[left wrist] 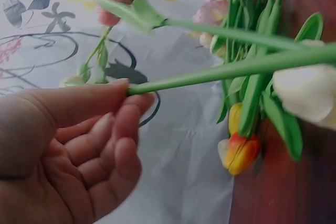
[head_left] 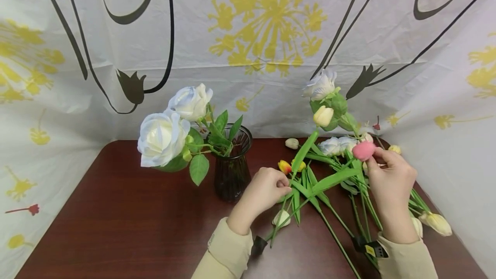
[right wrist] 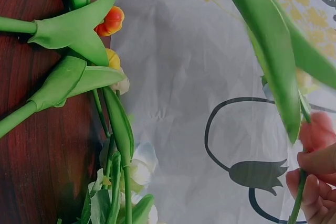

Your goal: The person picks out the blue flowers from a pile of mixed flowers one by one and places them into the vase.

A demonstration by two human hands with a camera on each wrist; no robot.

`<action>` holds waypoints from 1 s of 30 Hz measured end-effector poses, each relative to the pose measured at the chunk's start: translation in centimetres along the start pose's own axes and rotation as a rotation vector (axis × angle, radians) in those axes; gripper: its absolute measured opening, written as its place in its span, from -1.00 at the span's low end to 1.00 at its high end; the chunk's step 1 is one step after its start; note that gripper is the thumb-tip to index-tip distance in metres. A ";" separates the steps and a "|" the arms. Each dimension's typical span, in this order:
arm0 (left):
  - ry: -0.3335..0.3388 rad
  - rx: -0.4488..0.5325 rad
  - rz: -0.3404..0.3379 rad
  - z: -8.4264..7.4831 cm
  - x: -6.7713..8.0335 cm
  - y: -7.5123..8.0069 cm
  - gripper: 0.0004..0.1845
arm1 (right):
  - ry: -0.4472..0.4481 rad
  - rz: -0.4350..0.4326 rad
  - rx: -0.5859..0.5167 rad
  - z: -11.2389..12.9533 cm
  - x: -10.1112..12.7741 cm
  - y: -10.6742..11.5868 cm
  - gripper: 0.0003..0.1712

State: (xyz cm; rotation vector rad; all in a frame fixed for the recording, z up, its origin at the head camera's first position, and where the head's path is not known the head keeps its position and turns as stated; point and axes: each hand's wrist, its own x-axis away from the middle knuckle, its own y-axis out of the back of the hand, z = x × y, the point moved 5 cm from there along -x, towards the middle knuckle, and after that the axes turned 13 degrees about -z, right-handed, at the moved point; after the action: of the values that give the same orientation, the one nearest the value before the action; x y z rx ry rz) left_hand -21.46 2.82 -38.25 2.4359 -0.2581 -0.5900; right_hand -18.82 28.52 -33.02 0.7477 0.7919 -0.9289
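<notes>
Pink artificial tulip bud (head_left: 363, 150) on its long green plastic stem (head_left: 310, 186) spans the space between both hands above the dark red-brown wooden worktop (head_left: 128, 218). The right hand (head_left: 391, 182) pinches the stem just under the bud, fingertips curled around it; the left hand (head_left: 263, 193) pinches the lower part of the same stem between thumb and curled fingers.

From the head view the whole layout shows: a dark ribbed glass vase (head_left: 231, 171) holding two large white fabric roses (head_left: 170, 128) stands just left of the left hand, and a loose heap of artificial flowers (head_left: 337, 150) lies on the right side of the worktop. The left wrist view alone shows the thumb (left wrist: 79, 100) pressed along the smooth, matte stem (left wrist: 226, 69), and an orange-yellow tulip bud (left wrist: 239, 153) lying beyond it. The right wrist view alone shows broad, rubbery green leaves (right wrist: 73, 35) folded around their stems, seen from close.

In the right wrist view the right hand is cut off at the lower corner, only fingertips (right wrist: 310, 187) and a blurred edge of the pink bud showing. The stem's lowest end is lost among the other stems. A white cloth with yellow and black flower print (head_left: 248, 33) hangs behind.
</notes>
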 end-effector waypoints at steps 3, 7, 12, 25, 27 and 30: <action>0.059 0.005 0.016 0.6 0.0 0.4 -0.90 | -0.033 0.024 -0.004 -0.1 0.1 0.0 -0.92; 0.133 0.021 0.013 1.4 0.1 0.8 -0.86 | -0.040 0.041 0.002 -0.1 0.2 -0.1 -0.91; 0.184 0.028 -0.003 2.1 0.1 0.6 -0.82 | -0.028 0.041 0.006 -0.1 0.2 -0.1 -0.92; 0.255 -0.058 0.056 3.8 0.2 -1.3 -0.76 | -0.027 0.036 -0.003 -0.4 0.3 -0.3 -0.91; 0.277 -0.060 0.080 4.1 0.3 -1.7 -0.75 | -0.030 0.038 -0.002 -0.4 0.3 -0.3 -0.91; 0.285 -0.069 0.104 4.4 0.5 -2.1 -0.71 | -0.033 0.041 0.001 -0.3 0.3 -0.3 -0.91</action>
State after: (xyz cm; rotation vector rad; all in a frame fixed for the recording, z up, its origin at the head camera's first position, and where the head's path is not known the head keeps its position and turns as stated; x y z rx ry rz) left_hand -23.01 2.01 -42.84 2.3858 -0.2394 -0.1986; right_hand -19.04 28.51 -33.46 0.7454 0.7450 -0.9030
